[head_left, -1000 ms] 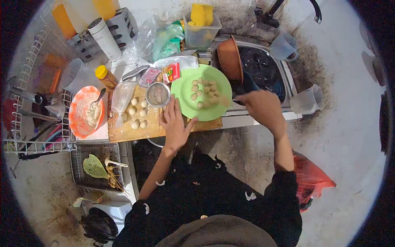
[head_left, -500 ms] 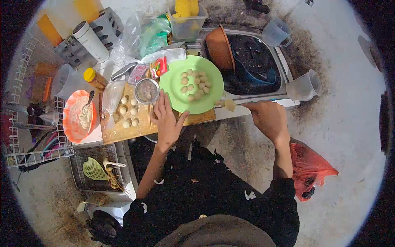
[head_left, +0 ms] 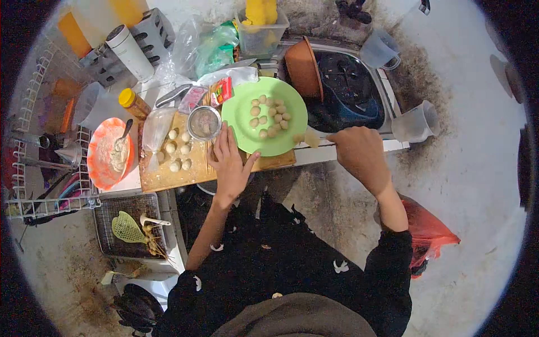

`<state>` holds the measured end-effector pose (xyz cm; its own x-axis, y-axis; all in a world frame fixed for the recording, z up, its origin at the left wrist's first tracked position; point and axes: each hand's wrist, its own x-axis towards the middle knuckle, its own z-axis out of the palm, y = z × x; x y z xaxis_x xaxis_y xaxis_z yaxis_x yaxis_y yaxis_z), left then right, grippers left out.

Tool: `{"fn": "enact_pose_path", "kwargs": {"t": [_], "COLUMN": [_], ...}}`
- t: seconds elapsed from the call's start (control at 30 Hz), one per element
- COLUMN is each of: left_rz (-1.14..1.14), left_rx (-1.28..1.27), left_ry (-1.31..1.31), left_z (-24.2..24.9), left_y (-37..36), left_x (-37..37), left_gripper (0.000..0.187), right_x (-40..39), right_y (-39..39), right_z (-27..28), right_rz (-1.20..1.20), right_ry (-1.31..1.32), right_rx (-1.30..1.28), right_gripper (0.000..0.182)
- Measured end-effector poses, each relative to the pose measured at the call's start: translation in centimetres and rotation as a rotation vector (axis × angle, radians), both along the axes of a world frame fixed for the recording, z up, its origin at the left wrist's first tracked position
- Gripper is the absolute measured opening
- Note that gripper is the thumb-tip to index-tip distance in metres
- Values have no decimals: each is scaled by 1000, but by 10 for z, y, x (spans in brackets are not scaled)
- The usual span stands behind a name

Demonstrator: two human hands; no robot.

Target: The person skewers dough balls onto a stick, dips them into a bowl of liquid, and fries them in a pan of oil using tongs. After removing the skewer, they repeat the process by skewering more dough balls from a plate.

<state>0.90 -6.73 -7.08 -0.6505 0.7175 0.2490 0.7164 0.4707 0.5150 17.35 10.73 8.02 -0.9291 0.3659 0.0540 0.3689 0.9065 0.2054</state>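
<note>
My left hand (head_left: 229,168) lies with fingers spread at the lower left rim of a green plate (head_left: 241,137), its fingertips close to a small round metal strainer (head_left: 204,123). On the plate sits a cluster of pale dough balls (head_left: 272,118). My right hand (head_left: 362,154) is closed on a thin skewer to the right of the plate. A ball and a flat pale piece (head_left: 312,139) are on the skewer's far end, by the plate's rim. More whitish balls (head_left: 181,149) rest on the wooden cutting board (head_left: 168,181) left of my left hand.
An orange bowl (head_left: 100,175) with batter and a spoon stands at the left, near a yellow-lidded jar (head_left: 133,104). Behind the plate are a red packet (head_left: 221,90) and plastic bags. The sink (head_left: 359,73) holds a brown basin (head_left: 303,68). A red bag (head_left: 429,230) hangs at right.
My right hand has shifted slightly and turned, with the skewer still in it. My left hand stays at the plate's rim. The whole view has moved a little.
</note>
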Motion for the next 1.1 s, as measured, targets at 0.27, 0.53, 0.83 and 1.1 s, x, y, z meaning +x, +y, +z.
{"fn": "enact_pose_path", "kwargs": {"t": [0.27, 0.53, 0.83, 1.1], "left_rz": [11, -4, -10, -1], "left_rx": [-20, 21, 34, 18], "left_ry": [15, 22, 24, 21], "left_z": [-1, 1, 2, 0], "left_y": [0, 0, 0, 0], "left_x": [0, 1, 0, 0], "left_gripper": [81, 77, 77, 78], "right_x": [-4, -11, -25, -30], "right_y": [-2, -3, -5, 1], "right_z": [-6, -10, -20, -19], "right_rz": [-3, 40, 52, 41], "right_ry": [-2, 23, -13, -52], "right_rx": [12, 16, 15, -18], "right_gripper": [8, 8, 8, 10]}}
